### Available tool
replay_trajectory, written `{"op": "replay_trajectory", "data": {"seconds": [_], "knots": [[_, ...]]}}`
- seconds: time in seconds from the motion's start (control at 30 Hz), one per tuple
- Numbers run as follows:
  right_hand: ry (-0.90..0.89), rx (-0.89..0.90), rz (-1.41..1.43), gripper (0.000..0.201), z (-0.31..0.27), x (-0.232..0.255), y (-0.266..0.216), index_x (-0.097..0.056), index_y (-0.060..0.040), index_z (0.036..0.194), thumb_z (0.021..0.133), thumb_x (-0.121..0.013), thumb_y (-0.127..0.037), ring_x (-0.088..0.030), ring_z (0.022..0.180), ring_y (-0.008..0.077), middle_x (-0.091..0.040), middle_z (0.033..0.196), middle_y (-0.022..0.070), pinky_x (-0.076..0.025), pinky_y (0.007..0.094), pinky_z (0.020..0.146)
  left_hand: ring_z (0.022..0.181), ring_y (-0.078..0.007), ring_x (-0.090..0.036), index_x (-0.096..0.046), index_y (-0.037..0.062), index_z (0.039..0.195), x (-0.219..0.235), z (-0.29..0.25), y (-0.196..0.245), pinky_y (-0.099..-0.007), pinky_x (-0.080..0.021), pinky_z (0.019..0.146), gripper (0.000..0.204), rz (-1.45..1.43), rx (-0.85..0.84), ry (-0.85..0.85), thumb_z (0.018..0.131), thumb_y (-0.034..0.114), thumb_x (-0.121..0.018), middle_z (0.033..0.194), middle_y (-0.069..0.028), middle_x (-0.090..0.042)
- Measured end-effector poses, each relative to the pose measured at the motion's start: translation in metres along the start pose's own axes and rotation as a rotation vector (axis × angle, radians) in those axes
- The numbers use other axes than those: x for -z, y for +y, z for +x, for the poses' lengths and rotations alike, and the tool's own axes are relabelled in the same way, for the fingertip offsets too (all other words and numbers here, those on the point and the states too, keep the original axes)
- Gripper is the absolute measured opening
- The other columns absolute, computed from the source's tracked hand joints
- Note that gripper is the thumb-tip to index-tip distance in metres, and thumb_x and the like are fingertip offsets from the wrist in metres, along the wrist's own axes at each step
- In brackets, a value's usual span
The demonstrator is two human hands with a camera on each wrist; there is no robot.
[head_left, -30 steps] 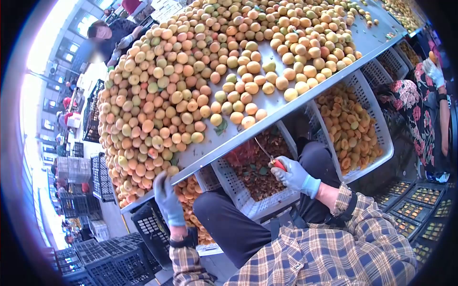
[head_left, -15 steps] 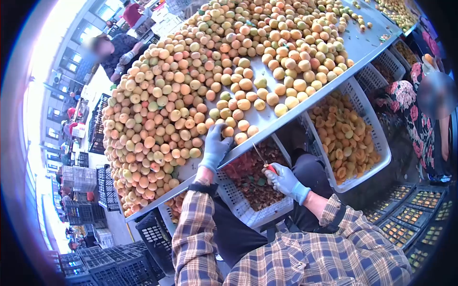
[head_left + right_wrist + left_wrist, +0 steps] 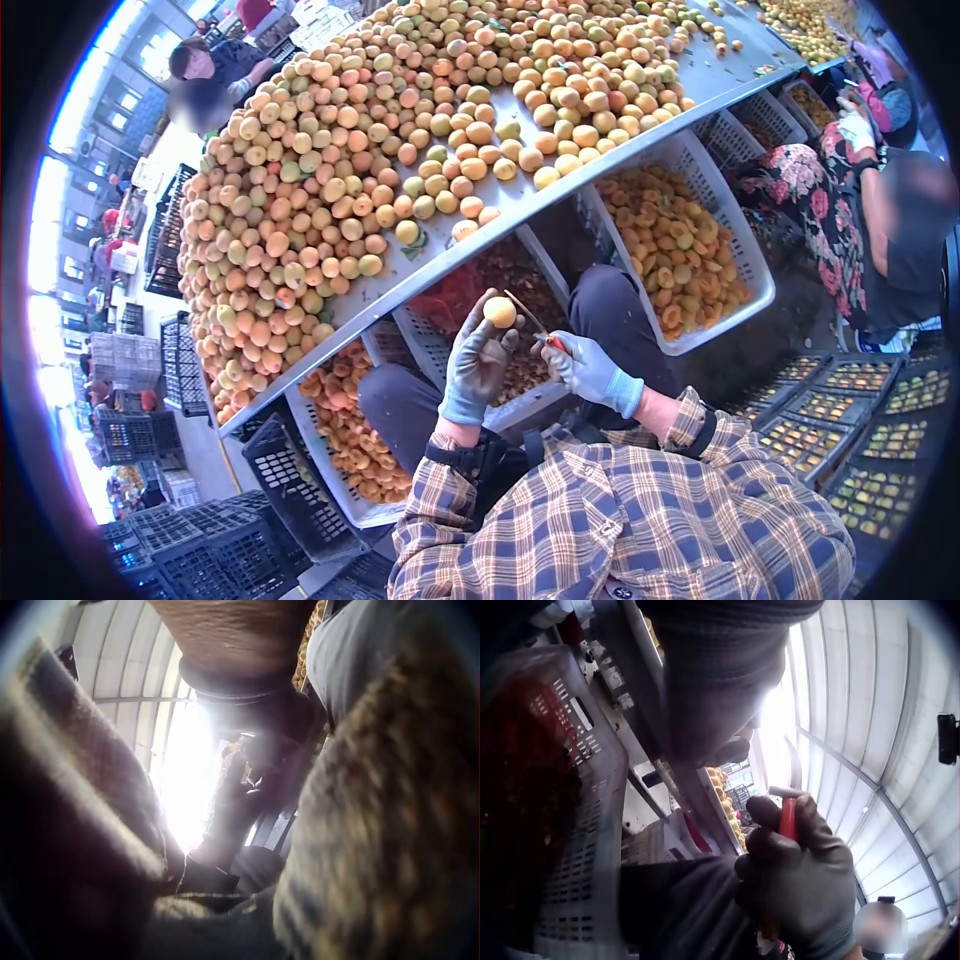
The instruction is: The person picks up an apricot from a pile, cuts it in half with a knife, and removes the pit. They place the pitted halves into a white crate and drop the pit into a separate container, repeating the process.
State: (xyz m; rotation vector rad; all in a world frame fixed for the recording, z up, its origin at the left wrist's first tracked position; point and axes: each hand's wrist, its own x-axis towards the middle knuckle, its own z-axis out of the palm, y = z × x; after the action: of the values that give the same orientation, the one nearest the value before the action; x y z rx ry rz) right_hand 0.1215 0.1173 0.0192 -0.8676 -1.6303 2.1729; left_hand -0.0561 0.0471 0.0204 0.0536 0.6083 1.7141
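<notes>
In the head view the left hand (image 3: 478,362), in a grey-palmed glove, holds one orange-yellow fruit (image 3: 499,312) in its fingertips, palm up. Close beside it, the gloved right hand (image 3: 588,370) grips the red handle (image 3: 554,344) of a thin-bladed knife (image 3: 524,312), whose blade reaches the fruit's edge. From the left wrist view, the right hand (image 3: 802,877) shows with its fingers curled round the red handle (image 3: 788,819); the left hand is dark there and the fruit cannot be made out. The right wrist view is mostly glare and sleeve.
Fruit lies heaped on a metal table (image 3: 372,312) ahead. Below its edge stand a crate of dark scraps (image 3: 425,345) and crates of halved fruit (image 3: 765,290) (image 3: 365,515) on either side. A person in floral clothing (image 3: 830,205) sits at the right.
The left hand has gone from the table's left edge to the fruit by the front edge, then back with one fruit to the knife. The right hand still grips the knife.
</notes>
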Motion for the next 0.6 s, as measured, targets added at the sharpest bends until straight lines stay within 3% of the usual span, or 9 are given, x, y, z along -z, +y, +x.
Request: {"op": "replay_trajectory", "data": {"seconds": [0.1,0.13,0.2,0.27,0.43,0.5,0.53,0.6], "knots": [[0.029,0.007,-0.018,0.026,-0.009,-0.001,0.008,-0.053,-0.0046,0.094,0.098,-0.051,-0.03,-0.041,0.062,0.0055,-0.045,0.067,-0.0023,-0.039,0.0245,0.056,0.101,-0.0255,-0.061,-0.041,0.002,0.135,-0.005,-0.007,-0.005,-0.0286,-0.053,0.082,0.048,0.04,0.024,-0.016,0.09,0.004,-0.057,0.117,-0.0159,-0.056],[0.012,-0.019,-0.007,0.027,-0.011,-0.003,0.006,-0.052,-0.0042,0.093,0.098,-0.051,-0.031,-0.041,0.063,0.0068,-0.045,0.067,-0.0002,-0.039,0.0255,0.057,0.105,-0.0266,-0.06,-0.044,0.0028,0.133,0.0,-0.009,-0.005,-0.0319,-0.051,0.084,0.048,0.093,0.015,-0.078,0.088,0.007,-0.06,0.119,-0.0113,-0.057],[-0.011,-0.048,-0.021,0.028,-0.015,-0.007,0.001,-0.051,-0.0037,0.092,0.098,-0.05,-0.031,-0.04,0.063,0.008,-0.045,0.066,0.0019,-0.039,0.0264,0.058,0.104,-0.0263,-0.06,-0.044,0.0029,0.133,0.01,-0.014,-0.002,-0.0333,-0.051,0.085,0.048,0.089,0.016,-0.083,0.088,0.008,-0.061,0.118,-0.0117,-0.057],[0.017,0.005,-0.241,0.031,-0.02,-0.015,-0.006,-0.049,-0.0026,0.091,0.098,-0.05,-0.033,-0.039,0.063,0.0116,-0.044,0.067,0.0071,-0.04,0.0293,0.059,0.101,-0.025,-0.061,-0.044,0.003,0.132,0.015,-0.017,-0.002,-0.0356,-0.051,0.088,0.049,0.082,0.018,-0.092,0.087,0.009,-0.063,0.114,-0.0124,-0.058],[0.028,0.041,-0.448,0.036,-0.022,-0.03,-0.021,-0.048,-0.0022,0.09,0.098,-0.049,-0.037,-0.038,0.061,0.0164,-0.044,0.065,0.0096,-0.041,0.0322,0.059,0.101,-0.0239,-0.061,-0.045,0.0034,0.131,0.01,-0.023,-0.003,-0.0346,-0.051,0.089,0.051,0.026,-0.004,-0.082,0.086,0.013,-0.067,0.114,-0.0112,-0.058],[0.063,0.103,-0.573,0.037,-0.021,-0.032,-0.019,-0.048,-0.0022,0.09,0.098,-0.048,-0.038,-0.043,0.058,0.0246,-0.046,0.065,0.0127,-0.041,0.0341,0.058,0.101,-0.0237,-0.061,-0.048,0.0034,0.129,0.014,-0.023,-0.003,-0.0348,-0.051,0.089,0.047,0.051,-0.01,-0.071,0.087,0.013,-0.066,0.112,-0.0108,-0.059],[0.058,0.103,-0.586,0.037,-0.019,-0.029,-0.019,-0.048,-0.0022,0.09,0.098,-0.048,-0.038,-0.043,0.058,0.0246,-0.046,0.065,0.0127,-0.041,0.0341,0.058,0.101,-0.0237,-0.061,-0.048,0.0034,0.129,0.015,-0.02,-0.005,-0.0348,-0.051,0.089,0.047,0.041,-0.018,-0.074,0.087,0.013,-0.066,0.112,-0.0108,-0.059],[0.047,0.061,-0.507,0.037,-0.02,-0.027,-0.014,-0.049,-0.0024,0.09,0.097,-0.048,-0.039,-0.048,0.061,0.0372,-0.048,0.066,0.0179,-0.042,0.0368,0.058,0.1,-0.0236,-0.062,-0.052,0.0032,0.123,0.017,-0.02,-0.006,-0.0353,-0.051,0.088,0.039,0.067,-0.009,-0.039,0.088,0.013,-0.065,0.109,-0.011,-0.061]]}}
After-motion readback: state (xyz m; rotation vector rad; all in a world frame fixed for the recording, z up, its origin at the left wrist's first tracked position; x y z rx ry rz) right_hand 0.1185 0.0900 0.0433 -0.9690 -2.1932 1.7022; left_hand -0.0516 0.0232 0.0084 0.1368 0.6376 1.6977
